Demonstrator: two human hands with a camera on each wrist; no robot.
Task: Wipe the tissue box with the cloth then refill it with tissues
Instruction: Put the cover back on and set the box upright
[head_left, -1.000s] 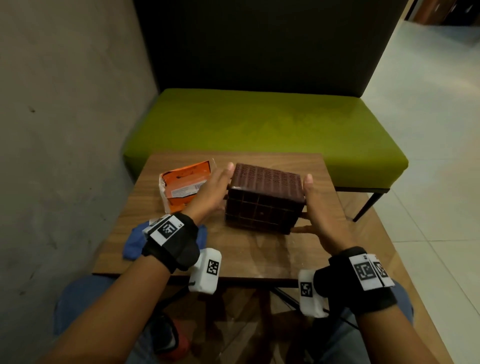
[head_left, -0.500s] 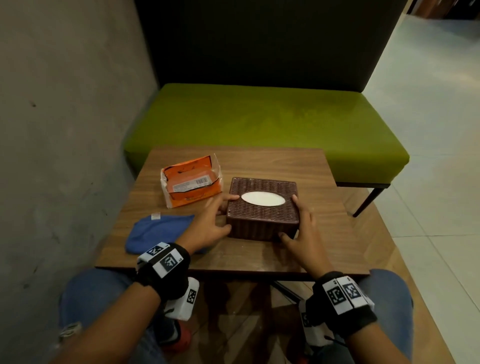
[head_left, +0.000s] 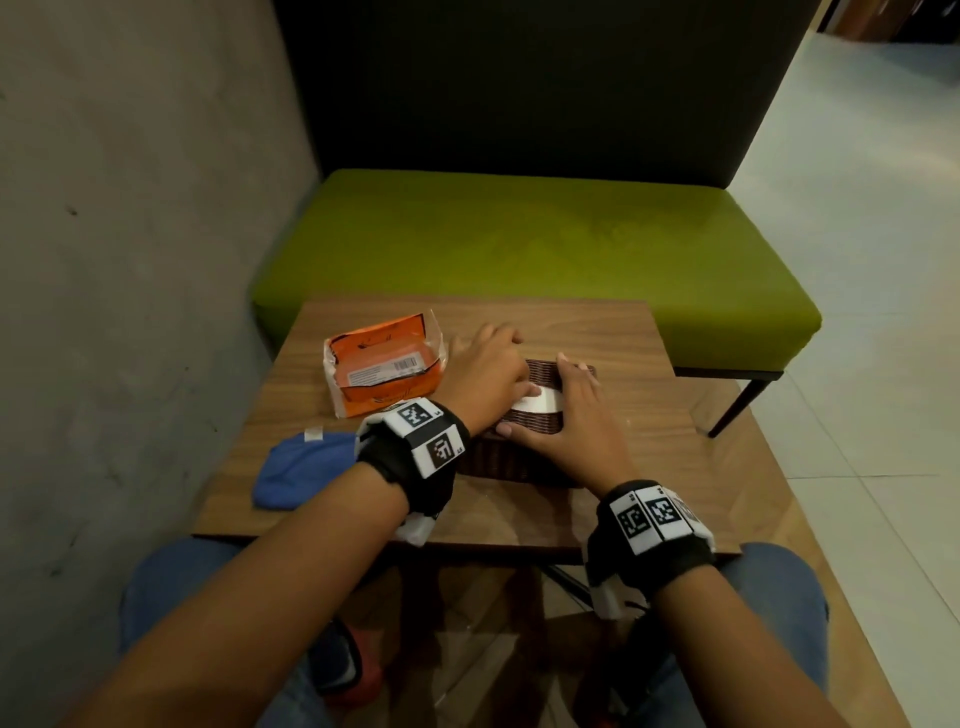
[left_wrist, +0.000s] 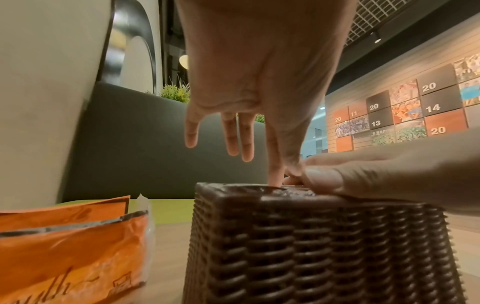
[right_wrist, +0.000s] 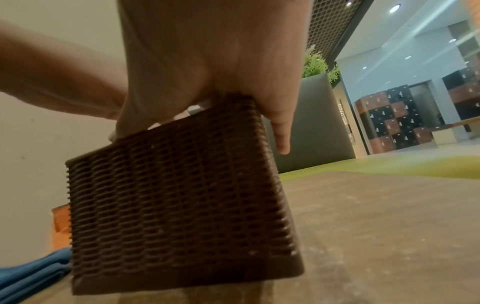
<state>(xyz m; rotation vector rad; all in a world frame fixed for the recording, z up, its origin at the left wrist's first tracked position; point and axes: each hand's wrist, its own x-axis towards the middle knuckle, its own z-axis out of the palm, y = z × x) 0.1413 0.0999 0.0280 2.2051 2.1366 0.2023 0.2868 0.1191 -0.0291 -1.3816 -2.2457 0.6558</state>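
From the head view I see the tissue box (head_left: 519, 447) on the table (head_left: 613, 332), my right hand (head_left: 566, 415) flat on top. Left wrist view — my left hand (left_wrist: 249, 86) spread, one finger poking the slot. It might tear a tissue. Right wrist view — box could slide.

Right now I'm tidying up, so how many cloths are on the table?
1. The blue cloth lies at the table's near-left corner, left of the tissue box. Others may be hidden behind the arms.
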